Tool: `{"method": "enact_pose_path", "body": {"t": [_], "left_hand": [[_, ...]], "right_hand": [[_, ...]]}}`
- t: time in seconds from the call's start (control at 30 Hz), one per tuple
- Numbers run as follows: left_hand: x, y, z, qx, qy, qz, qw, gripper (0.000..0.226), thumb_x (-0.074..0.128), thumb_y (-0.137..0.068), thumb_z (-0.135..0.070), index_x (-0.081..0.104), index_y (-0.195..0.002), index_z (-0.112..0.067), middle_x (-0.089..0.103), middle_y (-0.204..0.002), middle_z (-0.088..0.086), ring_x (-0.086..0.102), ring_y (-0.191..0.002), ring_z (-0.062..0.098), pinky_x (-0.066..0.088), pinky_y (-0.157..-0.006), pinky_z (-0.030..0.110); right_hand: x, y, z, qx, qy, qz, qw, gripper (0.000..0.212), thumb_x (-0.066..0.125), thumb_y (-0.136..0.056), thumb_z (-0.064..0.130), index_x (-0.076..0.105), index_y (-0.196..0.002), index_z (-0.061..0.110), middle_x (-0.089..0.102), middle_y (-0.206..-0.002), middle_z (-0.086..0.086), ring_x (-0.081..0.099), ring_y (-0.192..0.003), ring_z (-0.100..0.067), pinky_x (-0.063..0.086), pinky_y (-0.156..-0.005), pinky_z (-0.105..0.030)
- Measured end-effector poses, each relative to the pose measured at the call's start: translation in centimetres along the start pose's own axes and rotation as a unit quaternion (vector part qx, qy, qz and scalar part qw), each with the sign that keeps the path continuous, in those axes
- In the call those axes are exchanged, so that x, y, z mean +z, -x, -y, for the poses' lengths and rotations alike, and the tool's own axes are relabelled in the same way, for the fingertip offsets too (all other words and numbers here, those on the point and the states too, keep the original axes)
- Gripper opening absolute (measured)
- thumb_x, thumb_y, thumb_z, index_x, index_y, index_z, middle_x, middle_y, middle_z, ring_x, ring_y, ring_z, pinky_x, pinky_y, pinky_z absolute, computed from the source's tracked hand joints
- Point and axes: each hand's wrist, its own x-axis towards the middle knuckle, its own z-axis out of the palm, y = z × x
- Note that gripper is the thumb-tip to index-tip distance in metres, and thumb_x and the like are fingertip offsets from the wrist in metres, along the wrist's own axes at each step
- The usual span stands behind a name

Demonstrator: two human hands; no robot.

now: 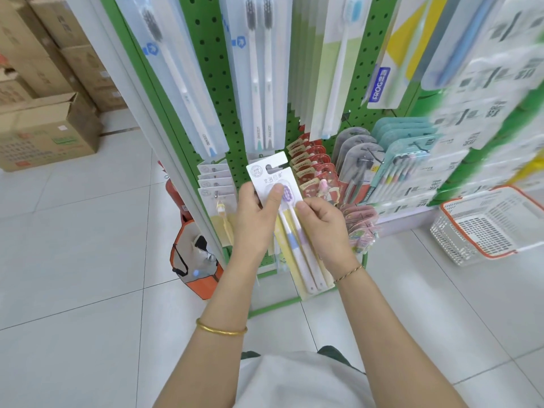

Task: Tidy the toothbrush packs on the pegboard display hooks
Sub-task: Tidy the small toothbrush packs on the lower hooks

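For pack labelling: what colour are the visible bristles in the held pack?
Purple; the bristles in the held pack show best in the head view.

Green pegboard rack, w/ toothbrush packs hung in rows on its hooks, stands on white tiled floor; cardboard boxes at left, white-and-orange basket at right, orange bag by rack's foot.

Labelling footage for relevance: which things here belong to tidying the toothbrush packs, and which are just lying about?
Job: toothbrush pack, held by left hand and right hand; pegboard; hanging packs.
Lying about: cardboard boxes; basket; orange bag.
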Motion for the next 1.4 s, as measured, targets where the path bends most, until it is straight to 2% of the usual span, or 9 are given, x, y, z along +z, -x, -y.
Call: {"method": "enact_pose_path", "body": {"t": [0.23, 0.5, 0.57, 0.63, 0.77, 0.93, 1.17, 1.3, 1.4], "left_hand": [[-0.4, 0.0, 0.2, 0.0, 0.012, 0.05, 0.999, 0.028, 0.063, -0.091, -0.022, 0.054, -0.115, -0.012, 0.067, -0.11, 0.003, 0.065, -0.101, 0.017, 0.053, -0.09, 0.04], [-0.2, 0.6, 0.7, -0.013, -0.017, 0.109, 0.994, 0.035, 0.067, -0.088, -0.018, 0.048, -0.117, -0.024, 0.064, -0.116, -0.001, 0.062, -0.105, 0.012, 0.051, -0.093, 0.034], [0.0, 0.9, 1.0, -0.024, -0.048, 0.135, 0.989, 0.034, 0.066, -0.088, -0.02, 0.047, -0.115, -0.029, 0.064, -0.114, 0.0, 0.062, -0.104, 0.016, 0.05, -0.093, 0.039], [0.3, 1.4, 1.0, -0.033, -0.054, 0.163, 0.985, 0.031, 0.066, -0.089, -0.02, 0.047, -0.111, -0.032, 0.065, -0.111, 0.003, 0.063, -0.101, 0.02, 0.051, -0.092, 0.039], [0.6, 1.7, 0.8, -0.033, -0.075, 0.226, 0.971, 0.033, 0.067, -0.088, -0.02, 0.047, -0.113, -0.028, 0.065, -0.101, 0.002, 0.062, -0.086, 0.013, 0.051, -0.077, 0.024], [0.9, 2.3, 0.9, -0.046, -0.111, 0.295, 0.948, 0.042, 0.067, -0.088, -0.012, 0.048, -0.125, -0.016, 0.059, -0.091, -0.006, 0.052, -0.057, -0.013, 0.039, -0.058, 0.005], [1.3, 2.5, -0.1, 0.012, -0.206, 0.319, 0.925, 0.065, 0.073, -0.082, -0.018, 0.029, -0.13, -0.03, 0.047, -0.097, -0.013, 0.052, -0.084, 0.005, 0.041, -0.069, 0.018], [1.5, 2.8, -0.1, 0.08, -0.317, 0.346, 0.88, 0.072, 0.076, -0.078, -0.025, 0.028, -0.131, -0.032, 0.041, -0.126, -0.009, 0.043, -0.101, 0.012, 0.036, -0.081, 0.027], [1.7, 2.5, -0.1, 0.148, -0.406, 0.322, 0.842, 0.081, 0.08, -0.071, -0.033, 0.03, -0.135, -0.031, 0.039, -0.13, -0.006, 0.041, -0.115, 0.015, 0.037, -0.086, 0.029]], "right_hand": [[-0.3, 0.0, -0.5, -0.006, -0.016, -0.006, 1.0, 0.025, 0.056, -0.093, 0.018, 0.065, -0.086, -0.003, 0.061, -0.077, -0.019, 0.05, -0.071, -0.015, 0.044, -0.068, -0.03], [-0.3, 0.6, 0.7, 0.029, -0.084, -0.038, 0.995, 0.023, 0.053, -0.095, 0.01, 0.062, -0.081, -0.006, 0.059, -0.075, -0.01, 0.036, -0.071, -0.008, 0.045, -0.067, -0.026], [-0.3, 0.5, 1.2, 0.048, -0.125, -0.068, 0.989, 0.028, 0.053, -0.095, 0.008, 0.057, -0.075, -0.011, 0.068, -0.091, -0.015, 0.023, -0.094, -0.007, 0.051, -0.072, -0.023], [-0.4, 0.2, 1.0, 0.073, -0.159, -0.099, 0.98, 0.029, 0.056, -0.093, 0.012, 0.059, -0.068, -0.002, 0.065, -0.091, -0.009, 0.029, -0.08, -0.008, 0.047, -0.077, -0.025], [-1.0, -0.2, 0.7, 0.142, -0.212, -0.166, 0.953, 0.032, 0.058, -0.092, 0.019, 0.066, -0.061, 0.019, 0.057, -0.081, -0.011, 0.052, -0.08, -0.023, 0.048, -0.081, -0.046], [-2.1, -0.5, 0.6, 0.171, -0.282, -0.245, 0.912, 0.019, 0.054, -0.096, 0.013, 0.062, -0.079, 0.011, 0.064, -0.072, -0.002, 0.059, -0.068, -0.018, 0.053, -0.072, -0.037], [-3.2, -0.9, 0.3, 0.199, -0.412, -0.328, 0.827, 0.01, 0.051, -0.097, 0.012, 0.059, -0.097, 0.005, 0.064, -0.095, -0.011, 0.063, -0.081, -0.021, 0.054, -0.086, -0.043], [-3.7, -1.4, 0.1, 0.183, -0.451, -0.344, 0.803, 0.015, 0.049, -0.098, 0.012, 0.057, -0.085, 0.01, 0.061, -0.088, -0.008, 0.061, -0.079, -0.018, 0.052, -0.09, -0.042], [-3.9, -1.6, 0.0, 0.194, -0.473, -0.34, 0.789, 0.017, 0.048, -0.099, 0.017, 0.059, -0.105, 0.005, 0.063, -0.102, -0.012, 0.063, -0.087, -0.022, 0.051, -0.091, -0.045]]}}
